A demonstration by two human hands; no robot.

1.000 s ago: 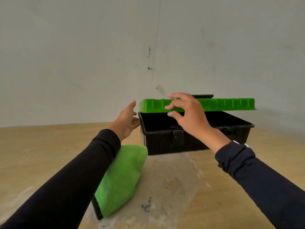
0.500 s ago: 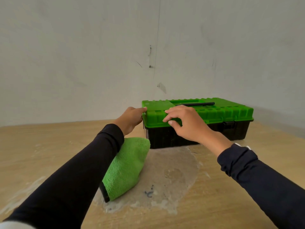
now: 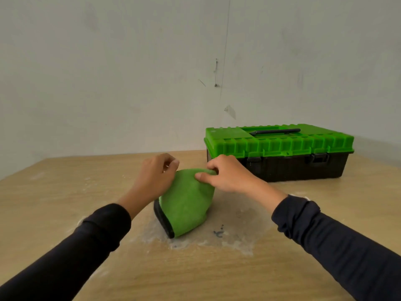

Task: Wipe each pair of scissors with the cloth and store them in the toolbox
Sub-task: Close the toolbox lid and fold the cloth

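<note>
A black toolbox [image 3: 303,168] with a green lid and a black handle stands at the back right of the table, lid down. In front of it, to the left, lies a folded green cloth [image 3: 186,207] with a black edge. My right hand [image 3: 227,174] pinches the cloth's far top edge between thumb and fingers. My left hand [image 3: 156,177] is curled at the cloth's left upper edge, touching it; its grip is partly hidden. No scissors are in view.
The wooden table [image 3: 65,192] has a pale worn patch [image 3: 227,233] under and around the cloth, with a small dark mark on it. A grey wall rises close behind the table.
The toolbox lid came down from open to shut under both hands. Both hands then left the box and moved back to the green cloth, taking hold of its top.
</note>
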